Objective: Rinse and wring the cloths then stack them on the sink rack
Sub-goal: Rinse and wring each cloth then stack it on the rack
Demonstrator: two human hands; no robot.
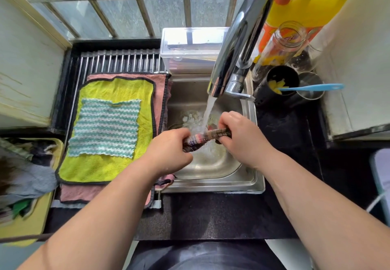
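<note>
As water (207, 111) falls, twisted cloth (203, 139) spans both hands (168, 151) (242, 141).

yellow detergent jug (295, 14), clear lidded box (190, 44), black holder (263, 99), blue-handled tool (312, 87)

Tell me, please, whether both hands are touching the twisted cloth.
Touching: the head view shows the left hand and right hand gripping opposite ends of the twisted cloth.

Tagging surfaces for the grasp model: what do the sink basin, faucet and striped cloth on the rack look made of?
Sink basin: likely stainless steel, brushed, dull grey sheen. Faucet: chromed metal, mirror-like reflections. Striped cloth: seemingly knitted or woven fibre, teal-white wavy ribs, scalloped edge.
</note>
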